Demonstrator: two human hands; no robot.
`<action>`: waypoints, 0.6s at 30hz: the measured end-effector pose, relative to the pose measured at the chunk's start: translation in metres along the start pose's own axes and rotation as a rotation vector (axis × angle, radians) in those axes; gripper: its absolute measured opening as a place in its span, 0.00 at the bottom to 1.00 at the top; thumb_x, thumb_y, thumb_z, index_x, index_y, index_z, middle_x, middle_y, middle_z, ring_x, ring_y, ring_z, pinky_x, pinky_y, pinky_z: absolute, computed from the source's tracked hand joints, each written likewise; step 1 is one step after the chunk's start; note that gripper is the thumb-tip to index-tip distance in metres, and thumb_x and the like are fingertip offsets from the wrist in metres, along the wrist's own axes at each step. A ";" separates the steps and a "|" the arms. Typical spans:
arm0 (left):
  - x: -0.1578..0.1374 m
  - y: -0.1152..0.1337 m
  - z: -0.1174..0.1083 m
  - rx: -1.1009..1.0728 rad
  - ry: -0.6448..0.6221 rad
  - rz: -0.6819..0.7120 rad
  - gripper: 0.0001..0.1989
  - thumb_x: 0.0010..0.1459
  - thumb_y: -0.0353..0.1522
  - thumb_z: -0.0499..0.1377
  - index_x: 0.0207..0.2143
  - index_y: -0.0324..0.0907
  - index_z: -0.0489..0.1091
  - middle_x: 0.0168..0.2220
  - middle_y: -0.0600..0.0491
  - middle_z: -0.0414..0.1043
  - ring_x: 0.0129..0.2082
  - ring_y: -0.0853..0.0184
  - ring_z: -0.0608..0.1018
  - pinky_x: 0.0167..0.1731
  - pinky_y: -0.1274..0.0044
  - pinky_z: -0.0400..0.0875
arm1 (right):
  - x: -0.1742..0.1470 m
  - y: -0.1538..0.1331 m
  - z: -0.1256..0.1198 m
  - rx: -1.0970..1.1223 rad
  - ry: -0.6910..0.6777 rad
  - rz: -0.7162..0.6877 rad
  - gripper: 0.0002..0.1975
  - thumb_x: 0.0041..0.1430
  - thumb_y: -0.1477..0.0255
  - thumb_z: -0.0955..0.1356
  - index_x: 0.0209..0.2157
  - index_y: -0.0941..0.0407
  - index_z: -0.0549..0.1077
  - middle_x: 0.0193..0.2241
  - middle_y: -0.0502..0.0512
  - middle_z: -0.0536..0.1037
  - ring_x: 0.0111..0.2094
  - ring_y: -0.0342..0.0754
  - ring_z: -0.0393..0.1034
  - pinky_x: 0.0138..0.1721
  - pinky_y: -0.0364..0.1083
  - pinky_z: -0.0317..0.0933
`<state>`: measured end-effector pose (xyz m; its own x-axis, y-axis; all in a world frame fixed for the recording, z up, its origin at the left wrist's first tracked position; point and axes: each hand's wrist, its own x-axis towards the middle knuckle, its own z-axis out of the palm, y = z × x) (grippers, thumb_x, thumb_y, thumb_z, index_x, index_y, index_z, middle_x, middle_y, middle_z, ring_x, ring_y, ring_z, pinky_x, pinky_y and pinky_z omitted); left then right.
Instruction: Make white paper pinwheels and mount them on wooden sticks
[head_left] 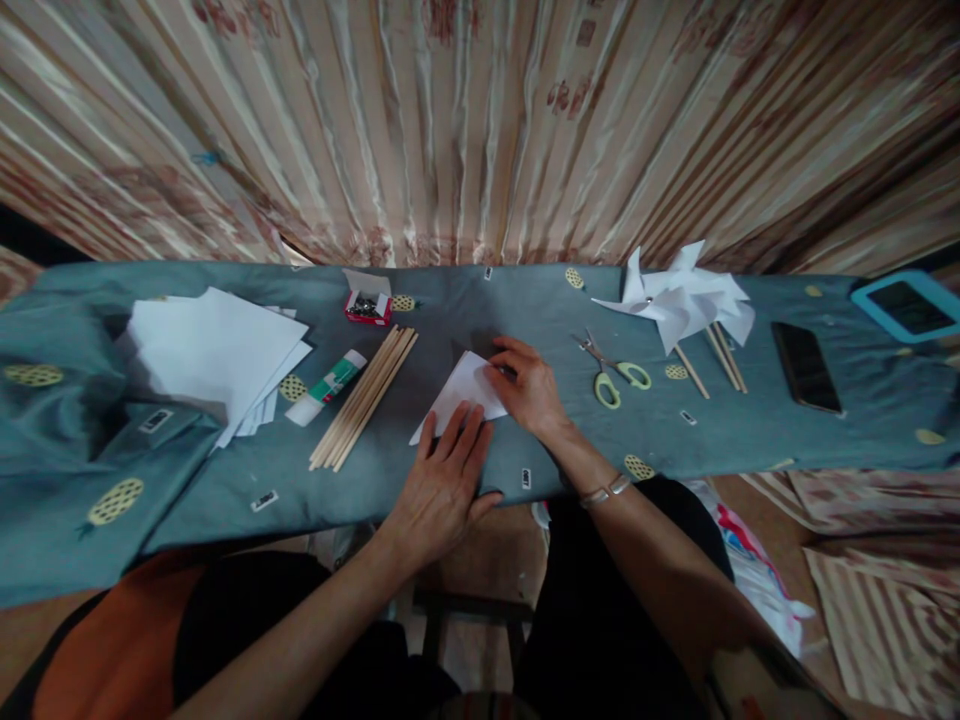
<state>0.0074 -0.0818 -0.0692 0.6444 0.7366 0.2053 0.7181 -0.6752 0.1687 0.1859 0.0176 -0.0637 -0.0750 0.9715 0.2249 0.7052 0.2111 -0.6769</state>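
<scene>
A sheet of white paper [466, 383], folded into a triangle, lies on the cloth-covered table between my hands. My left hand [442, 480] rests flat on its near edge with the fingers stretched out. At the paper's right side, my right hand [529, 385] touches the edge with bent fingers; the thumb and fingertips are partly hidden, so a grip on it is not plain. Just left of the paper lies a bundle of wooden sticks [365, 400]. Scissors with green handles [619, 375] lie open to the right of my right hand.
On the left are a stack of white paper [217, 350], a glue tube [326, 387] and a small red box [368, 300] of metal pins. To the right lie white paper pinwheels [682, 295] on sticks, a phone [806, 367] and a blue-framed device [907, 305]. A curtain [450, 130] hangs behind.
</scene>
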 end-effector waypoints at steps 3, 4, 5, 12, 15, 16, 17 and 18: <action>0.000 0.000 0.000 0.024 -0.001 0.002 0.37 0.66 0.49 0.51 0.65 0.29 0.56 0.67 0.31 0.56 0.68 0.43 0.58 0.64 0.47 0.51 | -0.001 0.002 0.003 -0.006 0.030 -0.010 0.06 0.60 0.74 0.68 0.34 0.55 0.79 0.53 0.62 0.78 0.56 0.53 0.71 0.59 0.53 0.62; 0.000 0.000 0.000 0.028 -0.006 0.003 0.37 0.66 0.49 0.52 0.65 0.28 0.56 0.67 0.31 0.56 0.68 0.43 0.58 0.64 0.47 0.51 | -0.001 0.002 0.005 -0.007 0.042 -0.017 0.06 0.60 0.74 0.68 0.34 0.56 0.79 0.53 0.62 0.78 0.55 0.53 0.71 0.59 0.53 0.62; 0.000 0.000 0.000 0.031 -0.014 0.002 0.38 0.65 0.49 0.52 0.65 0.28 0.57 0.67 0.31 0.56 0.68 0.42 0.58 0.64 0.47 0.52 | -0.001 0.004 0.006 -0.007 0.056 -0.026 0.06 0.60 0.74 0.68 0.34 0.56 0.79 0.52 0.62 0.78 0.55 0.54 0.72 0.59 0.54 0.62; 0.001 0.000 0.000 0.039 -0.058 -0.020 0.40 0.64 0.52 0.52 0.65 0.29 0.56 0.67 0.32 0.56 0.69 0.44 0.56 0.65 0.48 0.50 | -0.002 0.009 0.011 -0.005 0.100 -0.071 0.06 0.59 0.74 0.68 0.34 0.55 0.79 0.51 0.62 0.79 0.54 0.55 0.72 0.58 0.56 0.63; 0.001 0.000 0.001 0.038 -0.052 -0.022 0.40 0.65 0.52 0.51 0.65 0.29 0.56 0.67 0.33 0.56 0.69 0.44 0.56 0.65 0.49 0.49 | -0.003 0.009 0.011 -0.010 0.102 -0.075 0.06 0.59 0.74 0.68 0.34 0.56 0.79 0.51 0.63 0.79 0.54 0.56 0.72 0.58 0.56 0.63; 0.000 0.000 0.001 0.037 -0.048 -0.021 0.39 0.65 0.52 0.51 0.65 0.29 0.57 0.67 0.32 0.56 0.69 0.44 0.56 0.66 0.49 0.49 | -0.003 0.009 0.011 -0.014 0.103 -0.076 0.06 0.59 0.74 0.68 0.34 0.56 0.79 0.51 0.63 0.79 0.54 0.56 0.72 0.57 0.56 0.64; 0.000 0.000 0.001 0.035 -0.043 -0.018 0.39 0.65 0.52 0.51 0.65 0.29 0.56 0.67 0.32 0.56 0.69 0.44 0.56 0.66 0.49 0.49 | -0.003 0.009 0.011 -0.019 0.104 -0.076 0.06 0.59 0.74 0.68 0.34 0.57 0.79 0.51 0.64 0.79 0.54 0.56 0.72 0.57 0.56 0.64; -0.001 0.000 0.001 0.033 -0.038 -0.014 0.39 0.65 0.51 0.51 0.65 0.29 0.56 0.68 0.32 0.55 0.69 0.44 0.56 0.66 0.49 0.49 | -0.003 0.008 0.011 -0.024 0.105 -0.078 0.06 0.59 0.74 0.68 0.34 0.57 0.79 0.51 0.64 0.79 0.54 0.56 0.72 0.57 0.57 0.64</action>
<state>0.0072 -0.0822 -0.0703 0.6437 0.7470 0.1660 0.7348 -0.6640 0.1387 0.1840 0.0179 -0.0780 -0.0565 0.9354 0.3490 0.7167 0.2814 -0.6381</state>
